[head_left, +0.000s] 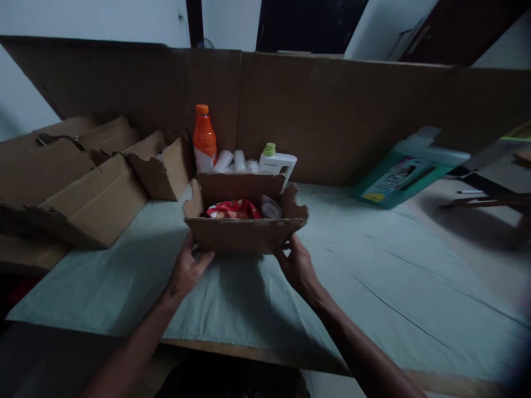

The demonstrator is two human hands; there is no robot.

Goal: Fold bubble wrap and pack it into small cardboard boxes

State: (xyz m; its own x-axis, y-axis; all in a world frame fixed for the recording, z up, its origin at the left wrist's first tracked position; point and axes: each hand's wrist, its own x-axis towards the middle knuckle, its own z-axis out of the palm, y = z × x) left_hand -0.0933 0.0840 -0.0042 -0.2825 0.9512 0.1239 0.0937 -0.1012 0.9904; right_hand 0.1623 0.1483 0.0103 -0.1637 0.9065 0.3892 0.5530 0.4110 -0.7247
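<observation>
Between my two hands is an open cardboard box (244, 235) with notched side walls, at the middle of the cloth-covered table. Inside it lie a red patterned packet (233, 209) and a pale round item (270, 208) whose kind I cannot make out. My left hand (188, 268) grips the box's lower left corner, thumb along the front. At the lower right corner, my right hand (296, 265) holds it the same way, fingers partly hidden beneath and behind the cardboard.
Behind the box stand an orange bottle (204, 138), white rolls (239, 161) and a white green-capped bottle (277, 161). More cardboard boxes (99, 204) crowd the left. A green jug (409, 171) tilts at right. A tall cardboard panel (332, 116) borders the back of the table (373, 287).
</observation>
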